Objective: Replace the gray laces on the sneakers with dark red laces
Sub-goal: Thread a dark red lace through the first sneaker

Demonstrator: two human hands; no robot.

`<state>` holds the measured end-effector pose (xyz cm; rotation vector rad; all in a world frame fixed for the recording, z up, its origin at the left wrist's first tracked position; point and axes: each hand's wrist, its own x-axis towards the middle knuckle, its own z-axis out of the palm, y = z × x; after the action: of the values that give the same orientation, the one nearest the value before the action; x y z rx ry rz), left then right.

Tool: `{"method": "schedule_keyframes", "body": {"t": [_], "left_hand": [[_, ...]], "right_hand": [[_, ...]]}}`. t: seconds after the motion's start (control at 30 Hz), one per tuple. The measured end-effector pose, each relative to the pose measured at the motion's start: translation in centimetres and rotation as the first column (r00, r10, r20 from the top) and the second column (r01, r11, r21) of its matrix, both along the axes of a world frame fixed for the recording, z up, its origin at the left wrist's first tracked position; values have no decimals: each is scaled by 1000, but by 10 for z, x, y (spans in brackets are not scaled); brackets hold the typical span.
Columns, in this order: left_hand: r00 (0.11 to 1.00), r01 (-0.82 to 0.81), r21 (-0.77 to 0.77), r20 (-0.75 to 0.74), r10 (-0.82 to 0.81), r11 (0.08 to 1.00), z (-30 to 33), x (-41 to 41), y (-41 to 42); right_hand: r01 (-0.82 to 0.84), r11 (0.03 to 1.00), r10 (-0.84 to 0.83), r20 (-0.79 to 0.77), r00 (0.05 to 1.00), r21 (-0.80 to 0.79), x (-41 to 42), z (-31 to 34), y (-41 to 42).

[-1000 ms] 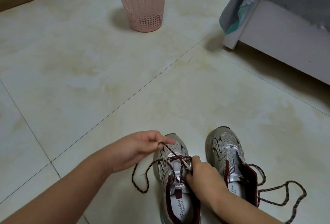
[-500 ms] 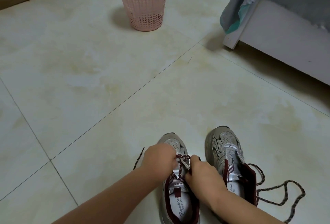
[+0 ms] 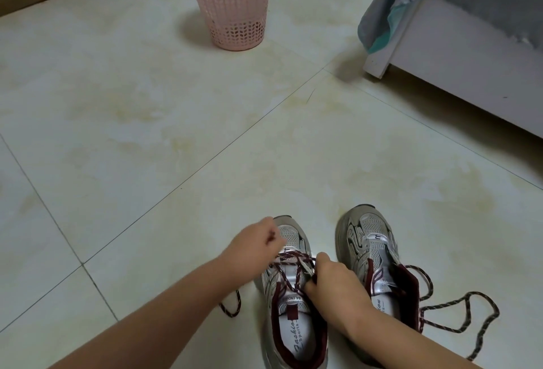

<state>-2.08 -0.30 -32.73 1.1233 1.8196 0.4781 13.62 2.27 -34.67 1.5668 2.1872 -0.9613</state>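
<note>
Two silver-grey sneakers with dark red lining stand side by side on the tiled floor. The left sneaker (image 3: 291,310) carries a dark red speckled lace (image 3: 289,263) crossing its lower eyelets. My left hand (image 3: 254,246) pinches one end of that lace above the shoe's toe. My right hand (image 3: 332,283) grips the lace at the right-side eyelets and rests on the shoe's edge. The right sneaker (image 3: 373,254) has a dark red lace (image 3: 458,313) trailing loose on the floor to its right. No gray lace is visible.
A pink perforated plastic basket (image 3: 235,7) stands at the far middle. A white bed frame (image 3: 458,69) with grey bedding hanging over it fills the upper right. A loop of lace (image 3: 232,307) lies on the floor under my left forearm.
My left hand dipped to the eyelets of the left sneaker, then drew up and leftward with the lace end. My right hand has stayed at the right-side eyelets.
</note>
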Motion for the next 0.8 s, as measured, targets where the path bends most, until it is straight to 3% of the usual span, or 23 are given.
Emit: {"method": "schedule_keyframes", "body": {"t": [0.07, 0.17, 0.2, 0.27, 0.33, 0.4, 0.53, 0.7, 0.8], "left_hand": [[936, 234, -26, -264, -233, 972, -7, 11, 1], [787, 407, -154, -442, -431, 901, -10, 16, 4], [780, 411, -155, -450, -435, 898, -10, 13, 5], [876, 332, -78, -344, -338, 940, -6, 3, 5], [985, 166, -28, -40, -167, 986, 6, -14, 7], [975, 22, -45, 224, -12, 999, 23, -34, 7], [859, -130, -58, 492, 142, 990, 35, -62, 1], [730, -114, -77, 670, 136, 991, 33, -56, -5], [796, 35, -32, 605, -9, 999, 39, -44, -1]], "right_hand": [[-4, 1000, 4, 1, 1000, -1, 0, 0, 0], [5, 1000, -5, -5, 1000, -1, 1, 0, 0], [7, 1000, -7, -5, 1000, -1, 0, 0, 0], [6, 1000, -6, -2, 1000, 6, 0, 0, 0], [5, 1000, -5, 0, 1000, 17, 1, 1, 0], [8, 1000, -8, 0, 1000, 20, 1, 1, 0], [26, 999, -26, -3, 1000, 23, 1, -1, 0], [6, 999, -6, 14, 1000, 45, 1, 0, 0], [-52, 994, 53, -10, 999, 95, 2, 5, -3]]}}
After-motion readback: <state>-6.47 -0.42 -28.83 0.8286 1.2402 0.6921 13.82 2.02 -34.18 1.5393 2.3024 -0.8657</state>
